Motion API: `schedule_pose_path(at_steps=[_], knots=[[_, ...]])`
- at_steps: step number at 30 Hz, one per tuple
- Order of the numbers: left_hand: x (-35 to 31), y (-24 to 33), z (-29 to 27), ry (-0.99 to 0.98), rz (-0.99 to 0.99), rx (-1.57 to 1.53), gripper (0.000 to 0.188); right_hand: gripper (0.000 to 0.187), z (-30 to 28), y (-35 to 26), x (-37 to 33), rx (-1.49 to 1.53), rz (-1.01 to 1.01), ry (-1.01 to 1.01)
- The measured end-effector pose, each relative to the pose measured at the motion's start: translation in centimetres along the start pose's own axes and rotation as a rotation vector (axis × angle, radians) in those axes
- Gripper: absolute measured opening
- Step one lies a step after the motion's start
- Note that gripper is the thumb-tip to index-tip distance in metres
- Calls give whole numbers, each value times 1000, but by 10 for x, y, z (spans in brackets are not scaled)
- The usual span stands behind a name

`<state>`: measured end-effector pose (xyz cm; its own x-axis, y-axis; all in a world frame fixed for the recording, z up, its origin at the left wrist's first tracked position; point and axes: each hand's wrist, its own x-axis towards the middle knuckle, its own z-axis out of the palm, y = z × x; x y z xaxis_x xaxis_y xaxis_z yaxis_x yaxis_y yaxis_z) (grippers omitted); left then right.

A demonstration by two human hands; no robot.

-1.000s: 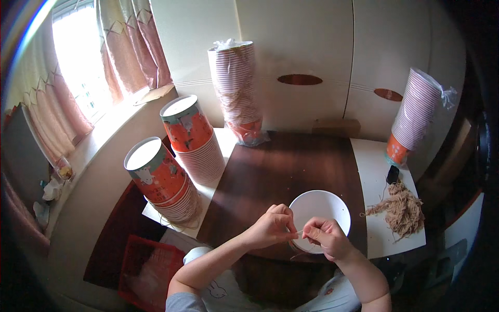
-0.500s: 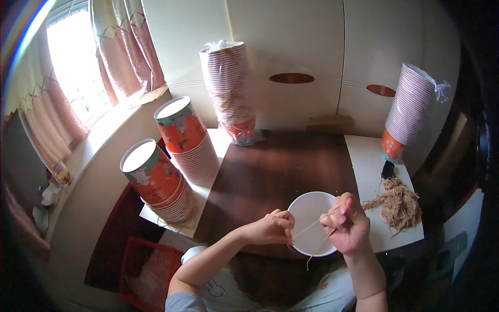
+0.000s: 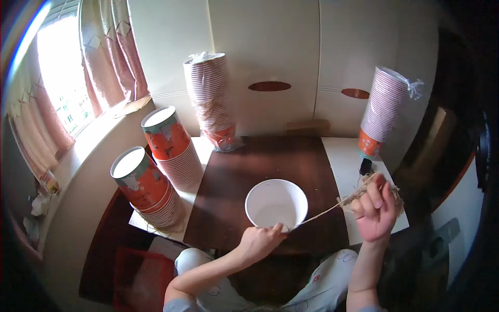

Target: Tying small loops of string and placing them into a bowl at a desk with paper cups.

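A white paper bucket (image 3: 276,195) stands on the dark table in front of me, its open mouth facing up. My left hand (image 3: 260,243) is closed at the bucket's near rim and pinches one end of a thin tan string (image 3: 322,213). The string runs taut, slanting up to my right hand (image 3: 375,210), whose fingers curl around it near the tips. Behind the right hand lies a tangled heap of the same tan twine (image 3: 397,200), partly hidden by that hand.
Two stacks of orange-patterned paper buckets (image 3: 169,135) (image 3: 136,179) stand upside down at the left. Bagged stacks rise at the back (image 3: 207,88) and back right (image 3: 383,106). A small black object (image 3: 366,166) sits by the twine. A red crate (image 3: 143,281) is at lower left.
My hands have moved apart, the left to the left and the right to the right over the twine heap. The string between them is now longer and taut. My view has shifted slightly.
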<state>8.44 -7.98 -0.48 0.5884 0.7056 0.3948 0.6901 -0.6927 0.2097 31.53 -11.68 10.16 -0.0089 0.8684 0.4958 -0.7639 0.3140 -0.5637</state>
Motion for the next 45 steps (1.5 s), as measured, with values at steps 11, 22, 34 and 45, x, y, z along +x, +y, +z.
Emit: schedule_pose_path(at_steps=[11,22,34,45], knots=[[16,43,-13,2,6,-764,19,20,45,5,6,64,148,71],[10,12,-42,-188,-190,-1399,30,18,35,85,16,11,279,158],[39,-63,-34,228,-257,-427,10,31,2,92,35,-1497,1096,-510],[24,-59,-21,390,22,47,13,41,-28,167,24,-841,566,-193]])
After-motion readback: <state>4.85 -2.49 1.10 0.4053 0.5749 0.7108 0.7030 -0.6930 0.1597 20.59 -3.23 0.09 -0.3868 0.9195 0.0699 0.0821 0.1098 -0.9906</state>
